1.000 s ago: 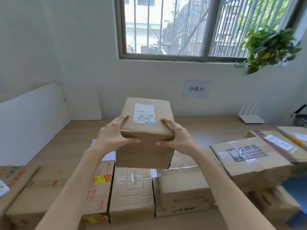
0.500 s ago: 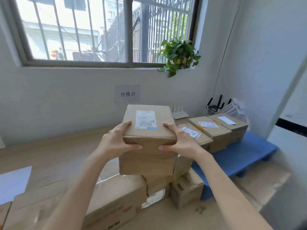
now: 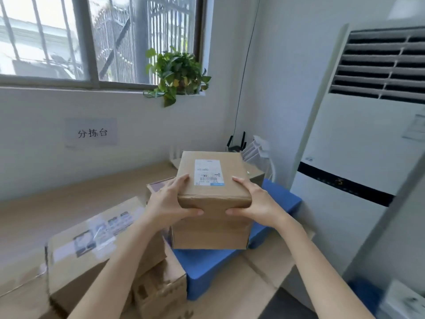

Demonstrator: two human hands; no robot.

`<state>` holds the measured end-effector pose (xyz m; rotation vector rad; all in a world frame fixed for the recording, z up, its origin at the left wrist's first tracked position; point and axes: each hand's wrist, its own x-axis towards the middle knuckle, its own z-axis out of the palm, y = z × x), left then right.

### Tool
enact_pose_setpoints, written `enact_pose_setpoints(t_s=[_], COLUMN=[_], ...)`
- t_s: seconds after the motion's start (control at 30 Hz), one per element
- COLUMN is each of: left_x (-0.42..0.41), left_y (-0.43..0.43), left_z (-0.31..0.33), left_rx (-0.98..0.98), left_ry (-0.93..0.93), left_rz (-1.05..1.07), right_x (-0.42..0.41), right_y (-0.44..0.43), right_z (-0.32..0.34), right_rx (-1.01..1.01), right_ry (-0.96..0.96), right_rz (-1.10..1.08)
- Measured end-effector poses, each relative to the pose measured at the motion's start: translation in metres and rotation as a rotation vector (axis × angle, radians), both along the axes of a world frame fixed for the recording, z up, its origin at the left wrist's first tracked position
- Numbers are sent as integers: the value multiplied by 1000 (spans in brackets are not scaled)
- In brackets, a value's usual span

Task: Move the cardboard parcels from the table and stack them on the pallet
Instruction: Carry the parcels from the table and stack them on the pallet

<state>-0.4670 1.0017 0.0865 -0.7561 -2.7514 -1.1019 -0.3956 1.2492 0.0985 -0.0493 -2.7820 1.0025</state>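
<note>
Swung right, hands [image 3: 259, 203] hold barcode-labelled parcel [image 3: 212, 201].

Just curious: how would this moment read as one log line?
phase: carrying | held: brown cardboard parcel with white label | left hand, right hand: gripping sides | over blue plastic pallet

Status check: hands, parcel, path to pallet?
Left hand and right hand clamp the parcel, held up. Blue pallet just beyond. Nothing blocking.

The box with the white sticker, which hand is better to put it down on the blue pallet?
Probably the right hand. The blue pallet lies below and to the right of the cardboard parcel, on that hand's side. The left hand grips the opposite edge, toward the table parcels, so both should keep holding.
</note>
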Motion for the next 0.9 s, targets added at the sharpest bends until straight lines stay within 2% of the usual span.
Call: enact_pose_setpoints(t_s=[0.4, 0.9], left_x=[-63, -194], left_y=[167, 353], left_z=[-7, 12], left_rx=[-51, -6], left_ry=[30, 86], left_rz=[-94, -47], right_x=[-39, -178], right_y=[159, 342], right_z=[-19, 24], right_rx=[-23, -4], right_ry=[-11, -3], right_rz=[-123, -81])
